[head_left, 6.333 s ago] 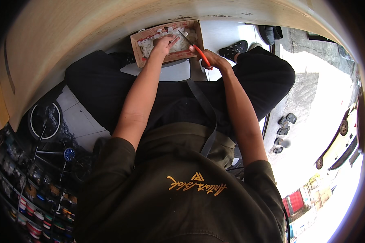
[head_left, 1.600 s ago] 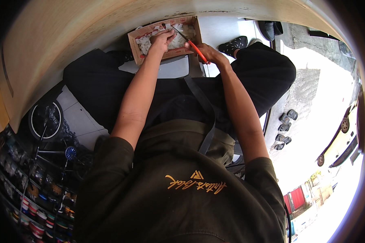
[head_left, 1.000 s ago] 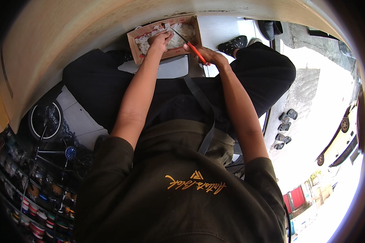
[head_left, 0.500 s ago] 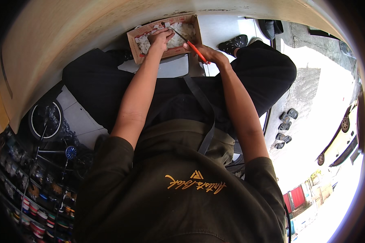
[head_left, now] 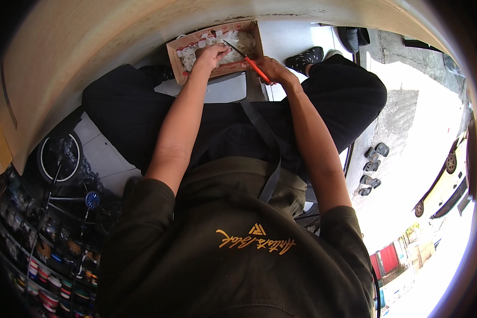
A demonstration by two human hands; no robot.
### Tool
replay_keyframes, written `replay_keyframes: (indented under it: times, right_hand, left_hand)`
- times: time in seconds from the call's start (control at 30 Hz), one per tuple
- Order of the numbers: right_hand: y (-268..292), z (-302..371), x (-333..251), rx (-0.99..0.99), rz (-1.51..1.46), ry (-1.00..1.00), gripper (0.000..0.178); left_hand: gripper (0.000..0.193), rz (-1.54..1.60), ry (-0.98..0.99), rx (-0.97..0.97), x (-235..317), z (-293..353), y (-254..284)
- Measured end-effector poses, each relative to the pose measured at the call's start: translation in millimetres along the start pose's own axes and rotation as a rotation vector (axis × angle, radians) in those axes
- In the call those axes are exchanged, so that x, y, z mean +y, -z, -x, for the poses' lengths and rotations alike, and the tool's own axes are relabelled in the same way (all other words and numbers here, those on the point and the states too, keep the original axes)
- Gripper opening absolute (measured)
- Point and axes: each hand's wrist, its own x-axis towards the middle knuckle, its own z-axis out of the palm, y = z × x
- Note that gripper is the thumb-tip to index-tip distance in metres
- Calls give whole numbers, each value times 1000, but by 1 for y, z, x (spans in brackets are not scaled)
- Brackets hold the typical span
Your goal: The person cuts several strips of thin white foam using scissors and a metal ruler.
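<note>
- We see the scissors [head_left: 252, 63], orange in the handles and dark in the blades, slanting over the right part of the box, tip toward the upper left; we cannot tell how far apart the blades stand.
- Our right hand [head_left: 273, 69] has its fingers curled closed around the orange handles, just beyond the box's near right corner.
- Our left hand [head_left: 212, 54] reaches over the box's near wall, fingers partly bent and pointing right, their tips close to the blades; whether they pinch a small piece we cannot tell.
- Under both blades and fingers, white pieces [head_left: 246, 43] lie in a loose heap across the box.
- The open cardboard box [head_left: 174, 62], brown with red print, sits beyond our lap, tilted slightly in our view.
- Around it we have our black trousers [head_left: 127, 108], knees spread wide, and a dark strap [head_left: 270, 140] hanging down from the lap over our dark shirt [head_left: 238, 275].
- Farther right we find sandals [head_left: 372, 166] on bright ground and a pale car [head_left: 441, 183].
- To our lower left stand a white-rimmed wheel [head_left: 41, 159] and stacked colourful containers [head_left: 46, 299].
</note>
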Motion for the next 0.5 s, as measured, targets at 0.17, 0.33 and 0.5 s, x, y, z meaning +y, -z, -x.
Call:
replay_keyframes:
  times: [0.17, 0.33, 0.5]
  right_hand:
    - [-9, -16, 23, 126, 58, -26, 90]
    - [7, 9, -9, -82, -47, -281, 98]
    - [9, 15, -17, -98, -42, -310, 107]
  left_hand:
    - [16, -19, -39, 14, 1, 9, -10]
    - [18, -498, -145, 207, 11, 12, 2]
    - [16, 171, -394, 450, 30, -9, 22]
